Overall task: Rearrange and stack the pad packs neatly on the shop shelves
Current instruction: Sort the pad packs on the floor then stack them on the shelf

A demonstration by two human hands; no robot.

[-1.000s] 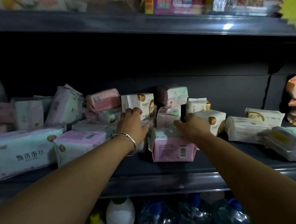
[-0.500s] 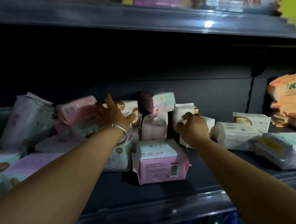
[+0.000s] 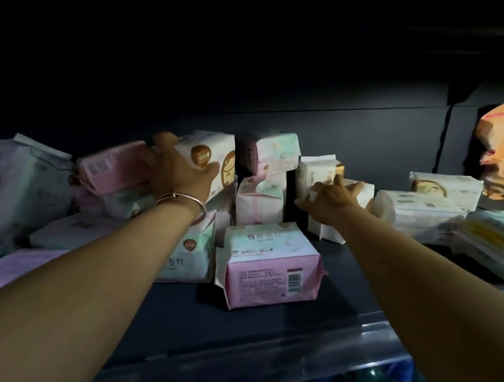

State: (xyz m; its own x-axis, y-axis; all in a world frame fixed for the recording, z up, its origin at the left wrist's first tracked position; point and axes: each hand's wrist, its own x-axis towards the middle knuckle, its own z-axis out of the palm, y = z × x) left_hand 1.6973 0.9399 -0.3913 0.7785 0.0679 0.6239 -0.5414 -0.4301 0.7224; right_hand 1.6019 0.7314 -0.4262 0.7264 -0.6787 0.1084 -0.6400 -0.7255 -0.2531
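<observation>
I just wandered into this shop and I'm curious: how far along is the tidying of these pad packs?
Early to midway, I'd judge. Looking done: the pale packs stacked two high at the back and the flat white packs on the right. In hand: the left hand grips a white pack with brown round logos; the right hand rests on a small white pack. Left: the jumbled pink and pale packs on the left.

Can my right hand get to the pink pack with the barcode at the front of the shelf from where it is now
Probably yes. The right hand rests on a white pack behind it, and the pink barcode pack stands alone with bare shelf on its right side.
</observation>
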